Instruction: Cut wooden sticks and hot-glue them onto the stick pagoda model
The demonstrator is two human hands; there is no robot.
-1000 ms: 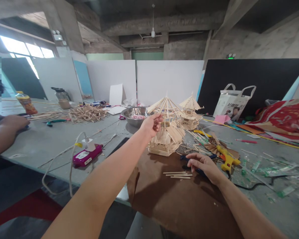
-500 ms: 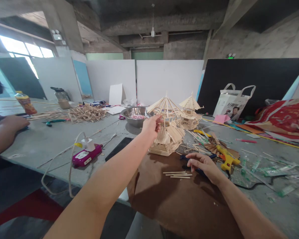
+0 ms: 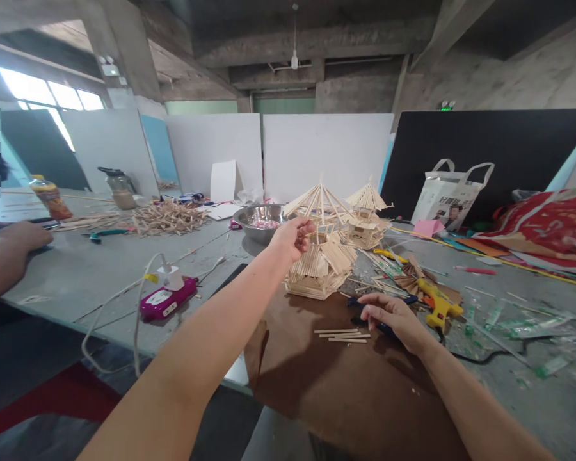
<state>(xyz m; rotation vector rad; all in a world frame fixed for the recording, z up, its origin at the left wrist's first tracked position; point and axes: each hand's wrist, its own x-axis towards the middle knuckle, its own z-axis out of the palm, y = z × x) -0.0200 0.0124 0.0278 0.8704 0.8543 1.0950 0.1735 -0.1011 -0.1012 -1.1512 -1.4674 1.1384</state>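
Note:
A two-tier pavilion model built of wooden sticks (image 3: pixel 319 259) stands at the far edge of a brown paper sheet (image 3: pixel 345 384). My left hand (image 3: pixel 292 238) is raised against its upper tier, fingers curled in a loose pinch; what they hold, if anything, I cannot make out. My right hand (image 3: pixel 393 317) lies flat on the paper, fingers stretched over a dark blue-handled tool (image 3: pixel 358 302). A few loose sticks (image 3: pixel 340 335) lie just left of that hand.
Behind stand a smaller stick pavilion (image 3: pixel 365 221) and a steel bowl (image 3: pixel 262 221). A yellow glue gun (image 3: pixel 439 307) lies to the right, a pink power strip (image 3: pixel 166 301) with a cable to the left. Another person's hand (image 3: pixel 14 237) rests at far left by a stick pile (image 3: pixel 168 218).
My left hand has shifted very slightly at the model's upper tier and its fingers have loosened a little. My right hand has stayed on the tool.

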